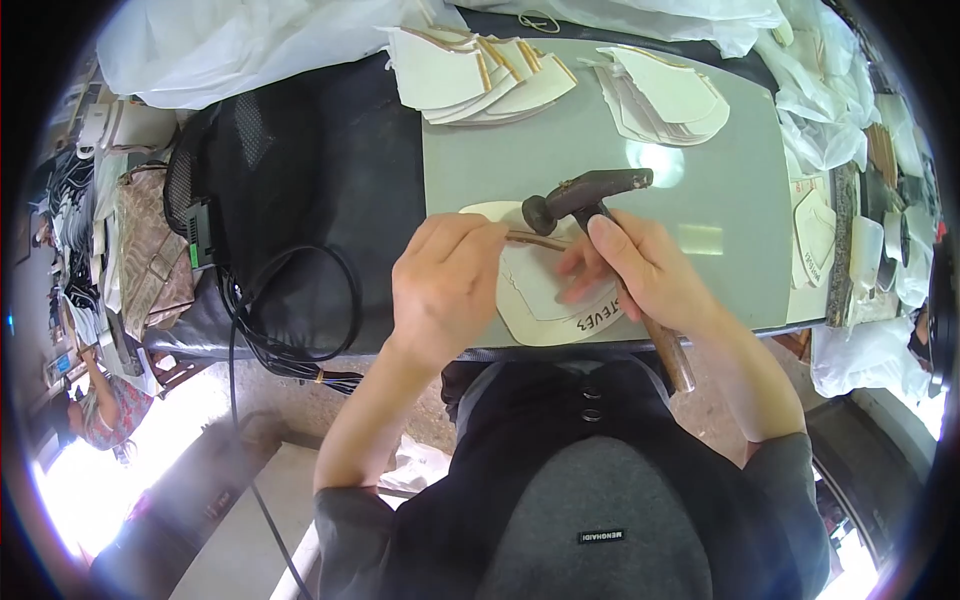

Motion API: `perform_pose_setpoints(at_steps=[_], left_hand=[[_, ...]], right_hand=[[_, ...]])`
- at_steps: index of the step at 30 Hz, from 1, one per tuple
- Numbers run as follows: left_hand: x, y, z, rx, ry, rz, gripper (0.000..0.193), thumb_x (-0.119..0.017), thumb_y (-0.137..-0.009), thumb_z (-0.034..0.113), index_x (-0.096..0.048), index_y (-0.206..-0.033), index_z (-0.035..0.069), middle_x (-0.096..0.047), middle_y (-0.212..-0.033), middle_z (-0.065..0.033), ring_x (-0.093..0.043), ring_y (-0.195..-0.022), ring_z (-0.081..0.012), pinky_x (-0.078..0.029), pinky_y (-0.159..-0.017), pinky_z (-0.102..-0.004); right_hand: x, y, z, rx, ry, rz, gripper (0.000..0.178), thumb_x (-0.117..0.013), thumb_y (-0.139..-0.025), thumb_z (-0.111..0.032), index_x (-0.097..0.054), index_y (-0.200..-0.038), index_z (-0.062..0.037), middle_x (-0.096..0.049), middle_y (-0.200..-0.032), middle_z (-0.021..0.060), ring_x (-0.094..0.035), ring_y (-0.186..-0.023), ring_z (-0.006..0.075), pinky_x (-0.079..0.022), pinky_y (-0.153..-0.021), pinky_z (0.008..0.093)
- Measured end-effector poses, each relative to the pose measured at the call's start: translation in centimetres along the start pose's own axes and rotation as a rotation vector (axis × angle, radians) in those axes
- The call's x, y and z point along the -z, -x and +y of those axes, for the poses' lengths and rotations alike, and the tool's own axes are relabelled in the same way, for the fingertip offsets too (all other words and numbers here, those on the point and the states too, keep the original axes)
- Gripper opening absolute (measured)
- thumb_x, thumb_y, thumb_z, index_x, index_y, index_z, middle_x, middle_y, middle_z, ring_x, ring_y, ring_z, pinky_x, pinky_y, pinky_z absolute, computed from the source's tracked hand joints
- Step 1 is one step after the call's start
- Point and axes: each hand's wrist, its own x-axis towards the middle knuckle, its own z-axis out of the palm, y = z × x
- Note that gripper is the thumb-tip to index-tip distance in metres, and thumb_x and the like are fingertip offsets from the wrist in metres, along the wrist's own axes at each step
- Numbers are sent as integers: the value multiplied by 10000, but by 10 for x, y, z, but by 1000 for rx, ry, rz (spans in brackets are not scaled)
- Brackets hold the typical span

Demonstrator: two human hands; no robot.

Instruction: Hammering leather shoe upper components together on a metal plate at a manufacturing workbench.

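In my right hand is a hammer, its wooden handle running down toward me and its dark metal head raised above the grey board. Some fingers of that hand are blurred over a white shoe-upper-like piece, which has a brown edge strip along its top. The piece lies on a cream template with handwritten marks, near the board's front edge. Closed at the piece's upper left edge is my left hand, its fingers pinched together there; the exact grip is partly hidden.
Fanned stacks of white pieces with brown edges and of plain white pieces lie on the board's far side. A black mesh bag and coiled black cable are at left. Plastic sheeting lines the back; a person is far left.
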Motion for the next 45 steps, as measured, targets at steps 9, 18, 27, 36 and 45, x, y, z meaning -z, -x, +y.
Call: perform_pose_setpoints(at_steps=[9, 18, 27, 36, 45], left_hand=[[3, 17, 1, -141, -54, 8, 238, -761, -732, -40, -675, -952, -14, -676, -1052, -126, -654, -872, -307, -548, -740, -346], [0, 30, 4, 159, 186, 76, 444, -787, -776, 4, -550, -1151, -20, -662, -1109, -187, -666, -910, -343, -563, -786, -388], [24, 4, -12, -81, -157, -11, 272, -703, -850, -6, -676, -1120, -13, -671, -1103, -165, -666, -988, -318, -542, -848, -376], [-16, 54, 64, 295, -280, 41, 371, -739, -851, 206, -683, -1167, 19, -551, -1239, -120, -451, -1279, -380, -279, -1106, -561], [-18, 33, 59, 476, 65, 34, 209, -720, -833, 88, -661, -1028, 39, -594, -1224, -114, -468, -1277, -369, -230, -1130, -531]], right_hand=[[-2, 3, -37, 286, 634, 94, 412, -490, -1044, -373, -549, -878, -1, -652, -778, 127, -616, -581, 208, -476, -540, 345], [-11, -6, -45, 412, 1066, 17, 464, -527, -1003, -417, -583, -881, 28, -636, -684, 199, -641, -657, 410, -498, -601, 474], [19, 9, -21, 13, 314, 30, 423, -500, -1039, -386, -543, -914, 17, -660, -761, 125, -701, -687, 218, -468, -496, 336], [17, 28, 20, 66, -50, 66, 382, -453, -1069, -315, -499, -1201, 40, -680, -973, 138, -731, -831, 192, -516, -503, 236], [10, 39, 22, 98, -88, 31, 380, -433, -1077, -270, -462, -1300, 36, -662, -1082, 158, -710, -947, 206, -577, -645, 266]])
